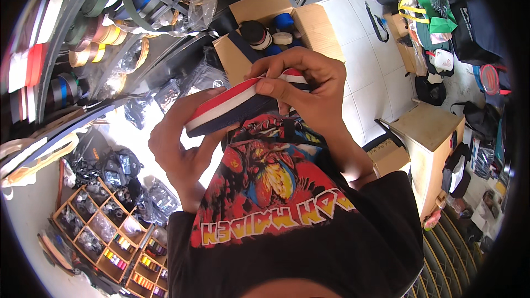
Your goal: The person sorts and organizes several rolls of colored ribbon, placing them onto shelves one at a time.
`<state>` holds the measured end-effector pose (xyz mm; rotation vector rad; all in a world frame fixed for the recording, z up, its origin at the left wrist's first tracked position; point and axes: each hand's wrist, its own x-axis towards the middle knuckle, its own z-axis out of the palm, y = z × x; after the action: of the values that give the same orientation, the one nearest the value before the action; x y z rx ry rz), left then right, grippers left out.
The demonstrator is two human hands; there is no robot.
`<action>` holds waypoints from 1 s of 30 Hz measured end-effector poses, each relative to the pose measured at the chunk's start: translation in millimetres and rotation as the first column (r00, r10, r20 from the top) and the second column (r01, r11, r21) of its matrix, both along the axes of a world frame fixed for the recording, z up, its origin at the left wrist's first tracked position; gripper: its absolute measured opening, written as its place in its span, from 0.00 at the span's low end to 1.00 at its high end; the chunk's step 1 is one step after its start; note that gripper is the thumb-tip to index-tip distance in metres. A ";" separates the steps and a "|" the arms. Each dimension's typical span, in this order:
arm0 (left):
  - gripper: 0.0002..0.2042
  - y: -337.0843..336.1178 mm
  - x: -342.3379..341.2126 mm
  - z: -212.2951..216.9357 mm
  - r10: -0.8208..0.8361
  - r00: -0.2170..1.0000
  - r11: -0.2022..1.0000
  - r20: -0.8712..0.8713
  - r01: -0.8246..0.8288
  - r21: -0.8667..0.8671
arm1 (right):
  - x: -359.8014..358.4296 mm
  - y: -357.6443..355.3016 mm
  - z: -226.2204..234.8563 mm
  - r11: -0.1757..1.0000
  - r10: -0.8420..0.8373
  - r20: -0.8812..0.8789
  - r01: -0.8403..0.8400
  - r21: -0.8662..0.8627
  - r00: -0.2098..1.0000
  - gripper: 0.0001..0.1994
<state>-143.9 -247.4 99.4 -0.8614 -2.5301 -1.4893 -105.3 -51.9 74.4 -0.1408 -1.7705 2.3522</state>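
Note:
A webbing strap [226,102] striped red, white and navy is stretched in front of my chest, looped into a roll-like shape. My left hand [175,142] curls round its left end, with fingers on the upper edge and the thumb below. My right hand [316,85] pinches the strap near its right part, thumb pressed on the striped face and fingers behind. A short stretch of the same strap [295,77] shows between the right fingers. How far the strap continues behind that hand is hidden.
Beyond my hands stands an open cardboard box [259,8] with rolls of webbing. Shelves at the left hold more webbing rolls [99,38]. A wooden compartment rack [110,232] stands lower left. At the right are a wooden cabinet [422,127] and hanging bags [428,14].

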 end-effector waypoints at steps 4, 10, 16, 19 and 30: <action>0.19 -6.2 -1.1 -12.0 0.072 0.993 0.995 0.094 -0.079 0.067 | -5.5 8.7 -3.9 0.988 0.116 0.061 -0.109 -0.111 0.991 0.06; 0.18 0.3 -3.2 -21.6 -0.020 1.000 0.999 -0.016 0.020 0.040 | -4.2 29.3 11.8 0.992 0.106 0.341 -0.125 0.034 0.934 0.07; 0.18 0.8 -5.9 -22.9 -0.031 0.994 0.999 -0.105 0.033 0.022 | -2.1 40.9 8.2 0.978 0.166 0.294 -0.196 0.077 0.941 0.07; 0.18 1.5 -5.8 -20.7 -0.053 0.993 0.998 -0.107 0.058 0.036 | -4.3 42.7 -8.5 0.975 0.172 0.259 -0.202 0.096 0.951 0.08; 0.16 -3.1 2.0 -39.8 -0.166 0.986 0.832 0.030 0.124 0.541 | -5.6 31.2 -38.2 0.973 0.222 0.152 -0.207 -0.107 0.963 0.11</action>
<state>-141.9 -250.5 59.6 -0.9188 -1.9317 -2.1633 -110.9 -20.7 36.2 -0.1666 -1.8358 2.6447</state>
